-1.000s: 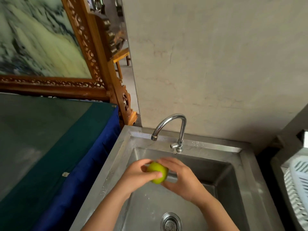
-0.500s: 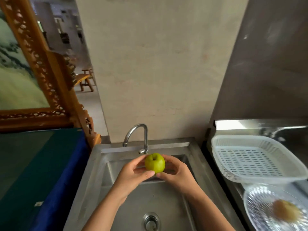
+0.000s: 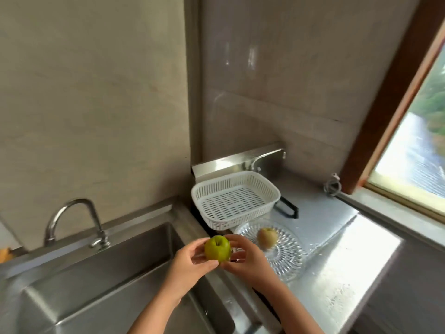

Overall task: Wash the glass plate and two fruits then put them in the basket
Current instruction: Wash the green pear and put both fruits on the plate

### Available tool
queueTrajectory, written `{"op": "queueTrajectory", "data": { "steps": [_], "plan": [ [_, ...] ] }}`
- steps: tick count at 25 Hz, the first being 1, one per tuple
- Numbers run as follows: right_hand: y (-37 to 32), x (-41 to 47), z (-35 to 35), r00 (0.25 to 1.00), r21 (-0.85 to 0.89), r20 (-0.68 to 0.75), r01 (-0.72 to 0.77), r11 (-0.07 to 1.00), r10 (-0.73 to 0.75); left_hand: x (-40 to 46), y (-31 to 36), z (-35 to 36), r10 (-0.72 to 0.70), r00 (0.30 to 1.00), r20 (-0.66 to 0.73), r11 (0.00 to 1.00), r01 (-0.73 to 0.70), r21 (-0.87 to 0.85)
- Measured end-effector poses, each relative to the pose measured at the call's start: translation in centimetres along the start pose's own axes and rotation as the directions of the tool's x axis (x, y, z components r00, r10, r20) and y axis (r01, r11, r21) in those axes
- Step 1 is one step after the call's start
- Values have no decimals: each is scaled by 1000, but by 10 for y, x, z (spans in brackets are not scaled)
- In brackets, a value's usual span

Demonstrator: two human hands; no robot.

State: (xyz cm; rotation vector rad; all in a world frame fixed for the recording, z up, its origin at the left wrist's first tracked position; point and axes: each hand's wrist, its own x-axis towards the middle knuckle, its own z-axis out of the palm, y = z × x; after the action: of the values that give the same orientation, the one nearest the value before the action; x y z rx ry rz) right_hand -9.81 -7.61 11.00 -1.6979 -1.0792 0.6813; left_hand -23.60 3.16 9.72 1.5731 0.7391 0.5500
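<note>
A green apple (image 3: 217, 247) is held between both hands, above the right rim of the steel sink (image 3: 101, 280). My left hand (image 3: 190, 263) grips it from the left and my right hand (image 3: 245, 257) from the right. Just to the right, a clear patterned glass plate (image 3: 286, 259) lies on the steel counter with a yellow-brown fruit (image 3: 266, 236) resting on it. Behind the plate stands a white slotted plastic basket (image 3: 234, 200), with nothing in it.
The curved tap (image 3: 77, 220) rises at the sink's back left. A wet steel counter (image 3: 337, 261) stretches right to a window (image 3: 419, 141) with a wooden frame. A black handle (image 3: 287, 208) pokes out beside the basket. Walls close in behind.
The view has swung right. Both hands have carried the apple from over the sink basin toward its right rim, near the plate and basket.
</note>
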Motion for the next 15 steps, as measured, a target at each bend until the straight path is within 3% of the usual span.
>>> {"op": "queueTrajectory", "data": {
  "steps": [7, 10, 15],
  "plan": [
    [75, -2, -78, 986, -20, -137, -94, 995, 90, 59, -28, 94, -33, 980, 195, 996, 16, 85],
    [117, 15, -104, 987, -46, -137, -87, 995, 80, 87, -46, 131, -71, 978, 197, 985, 38, 167],
    [185, 46, -132, 997, -94, -39, -66, 993, 63, 119, -76, 179, -226, 968, 106, 959, 201, 202]
  ]
}}
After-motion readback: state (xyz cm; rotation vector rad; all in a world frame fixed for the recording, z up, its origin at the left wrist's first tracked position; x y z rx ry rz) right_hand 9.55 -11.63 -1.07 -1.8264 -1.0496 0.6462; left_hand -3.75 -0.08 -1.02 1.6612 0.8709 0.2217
